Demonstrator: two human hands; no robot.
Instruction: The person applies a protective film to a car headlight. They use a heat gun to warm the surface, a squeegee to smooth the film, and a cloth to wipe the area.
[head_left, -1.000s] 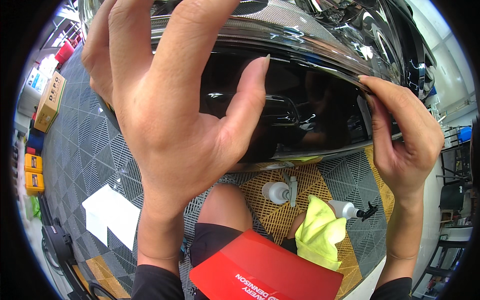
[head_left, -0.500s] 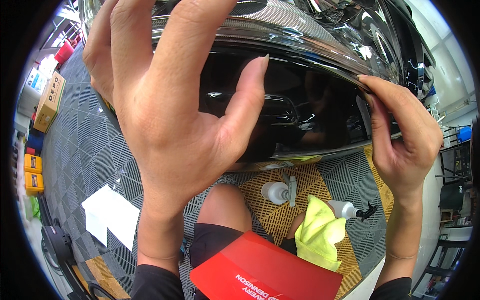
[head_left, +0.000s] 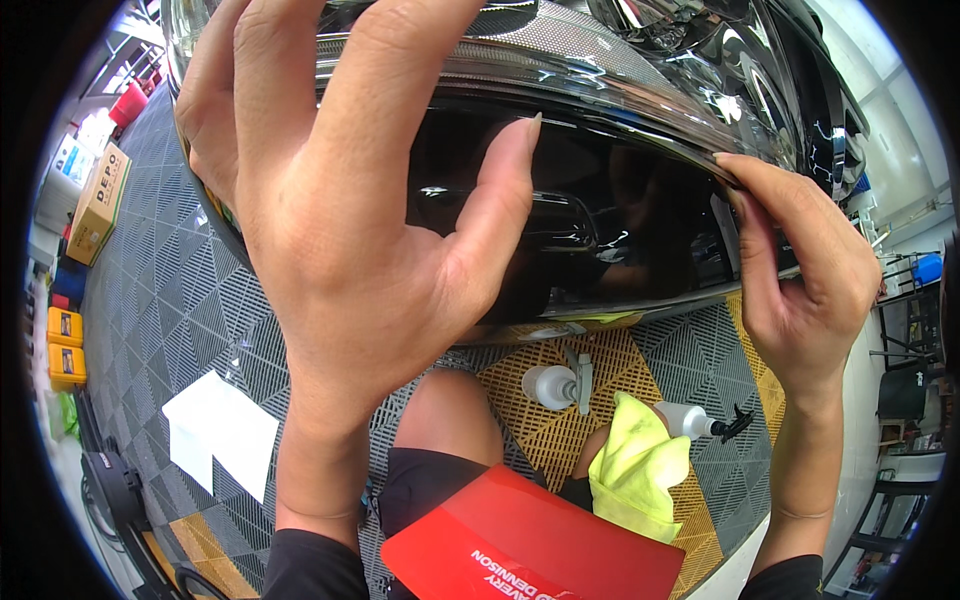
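In front of me is a glossy black car panel (head_left: 640,235), with a clear headlight (head_left: 690,75) above it. My left hand (head_left: 345,225) is spread wide over the left part of the panel and headlight. Its fingers reach up past the top of the view, and its thumb points upward in front of the black surface. At the headlight's lower right edge, my right hand (head_left: 805,265) pinches thumb and forefinger together. A thin edge runs to its fingertips, but I cannot make out what it is.
Below lie a red curved sheet (head_left: 530,535), a yellow-green cloth (head_left: 640,465), a white spray bottle (head_left: 550,386) and another spray bottle (head_left: 690,420). White paper (head_left: 222,435) rests on the grey grid floor (head_left: 165,320). A cardboard box (head_left: 98,205) stands far left.
My left hand has shifted very slightly right. My right hand keeps its pinch at the headlight edge, almost unmoved.
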